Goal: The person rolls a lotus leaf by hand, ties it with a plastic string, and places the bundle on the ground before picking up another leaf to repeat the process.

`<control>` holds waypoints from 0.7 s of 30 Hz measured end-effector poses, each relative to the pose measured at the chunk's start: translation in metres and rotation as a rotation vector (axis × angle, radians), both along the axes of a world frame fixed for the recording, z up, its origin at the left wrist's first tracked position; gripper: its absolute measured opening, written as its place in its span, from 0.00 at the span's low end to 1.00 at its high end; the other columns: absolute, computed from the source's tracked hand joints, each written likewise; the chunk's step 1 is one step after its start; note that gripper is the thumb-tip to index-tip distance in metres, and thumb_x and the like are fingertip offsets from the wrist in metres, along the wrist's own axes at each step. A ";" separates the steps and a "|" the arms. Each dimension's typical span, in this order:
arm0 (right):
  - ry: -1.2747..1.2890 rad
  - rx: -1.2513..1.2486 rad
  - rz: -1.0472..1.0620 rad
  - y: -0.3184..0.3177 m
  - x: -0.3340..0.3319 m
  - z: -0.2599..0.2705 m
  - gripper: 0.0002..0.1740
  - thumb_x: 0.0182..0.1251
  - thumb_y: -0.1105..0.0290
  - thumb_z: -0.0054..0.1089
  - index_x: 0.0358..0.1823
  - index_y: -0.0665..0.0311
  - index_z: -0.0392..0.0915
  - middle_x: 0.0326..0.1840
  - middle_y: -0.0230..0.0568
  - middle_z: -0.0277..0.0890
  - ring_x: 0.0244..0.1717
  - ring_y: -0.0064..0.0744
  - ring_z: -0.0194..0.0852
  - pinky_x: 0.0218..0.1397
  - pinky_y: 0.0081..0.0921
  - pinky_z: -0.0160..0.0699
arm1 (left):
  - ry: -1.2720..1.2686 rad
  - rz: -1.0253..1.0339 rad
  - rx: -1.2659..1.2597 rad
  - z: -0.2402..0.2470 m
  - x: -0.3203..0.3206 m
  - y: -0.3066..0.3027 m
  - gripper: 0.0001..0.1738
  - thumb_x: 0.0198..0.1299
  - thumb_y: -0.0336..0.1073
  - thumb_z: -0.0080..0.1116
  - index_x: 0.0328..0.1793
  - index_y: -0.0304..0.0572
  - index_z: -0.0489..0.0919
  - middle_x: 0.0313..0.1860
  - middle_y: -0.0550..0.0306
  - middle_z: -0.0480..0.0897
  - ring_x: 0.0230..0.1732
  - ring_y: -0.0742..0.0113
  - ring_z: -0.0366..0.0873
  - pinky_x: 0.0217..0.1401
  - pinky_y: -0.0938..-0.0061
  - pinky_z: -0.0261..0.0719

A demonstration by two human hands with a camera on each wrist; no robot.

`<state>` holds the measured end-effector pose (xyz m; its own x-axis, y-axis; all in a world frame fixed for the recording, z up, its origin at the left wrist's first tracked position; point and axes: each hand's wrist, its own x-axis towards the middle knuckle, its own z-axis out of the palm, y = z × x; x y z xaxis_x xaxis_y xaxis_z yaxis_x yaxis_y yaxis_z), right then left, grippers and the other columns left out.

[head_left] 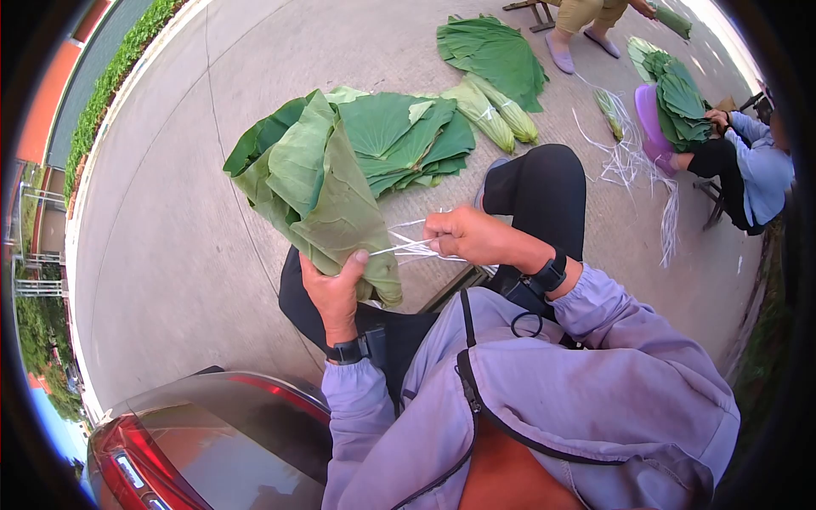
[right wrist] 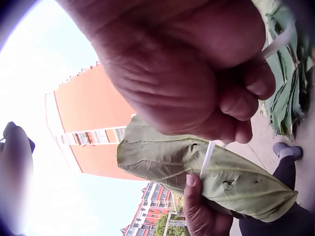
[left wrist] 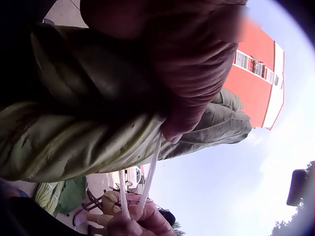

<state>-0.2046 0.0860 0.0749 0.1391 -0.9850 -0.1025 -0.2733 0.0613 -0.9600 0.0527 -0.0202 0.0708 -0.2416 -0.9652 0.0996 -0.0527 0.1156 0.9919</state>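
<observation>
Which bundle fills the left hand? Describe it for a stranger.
Start at the car, then find the left hand beyond it. The hand grips a leaf bundle that flares open at its far end, unlike the slim tied bundles on the ground.

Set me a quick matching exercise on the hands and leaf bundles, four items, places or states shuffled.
1. left hand
2. right hand
3. leaf wrap
4. two tied bundles

A. on the ground beside leaf stacks
B. gripping the leaf wrap
C. flared open at one end
D. off the leaf wrap, holding white string

Pairs: 1-B, 2-D, 3-C, 4-A
</observation>
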 end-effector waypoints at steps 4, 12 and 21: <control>-0.073 0.036 0.072 0.008 -0.009 0.000 0.07 0.74 0.69 0.61 0.44 0.67 0.79 0.31 0.33 0.75 0.36 0.24 0.71 0.42 0.28 0.72 | 0.156 0.023 0.016 0.003 -0.012 0.002 0.41 0.51 0.28 0.83 0.71 0.32 0.75 0.62 0.52 0.85 0.60 0.62 0.84 0.68 0.66 0.80; -0.140 0.004 0.138 0.006 -0.029 -0.009 0.09 0.73 0.71 0.65 0.47 0.69 0.82 0.36 0.32 0.80 0.40 0.24 0.74 0.47 0.29 0.74 | -0.024 -0.091 -0.085 0.041 -0.013 0.004 0.41 0.49 0.26 0.83 0.70 0.32 0.75 0.60 0.52 0.86 0.57 0.62 0.85 0.65 0.67 0.81; -0.313 0.053 0.253 -0.016 -0.040 -0.019 0.39 0.54 0.73 0.78 0.70 0.70 0.74 0.66 0.49 0.83 0.72 0.39 0.78 0.74 0.37 0.75 | -0.280 -0.195 -0.244 0.087 -0.020 0.015 0.42 0.45 0.26 0.82 0.70 0.34 0.75 0.58 0.54 0.85 0.55 0.63 0.84 0.62 0.68 0.82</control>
<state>-0.2449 0.0701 0.0557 0.4087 -0.9102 -0.0665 0.0185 0.0812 -0.9965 0.0329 -0.0054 0.1576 -0.4679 -0.8549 0.2241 -0.2707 0.3800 0.8845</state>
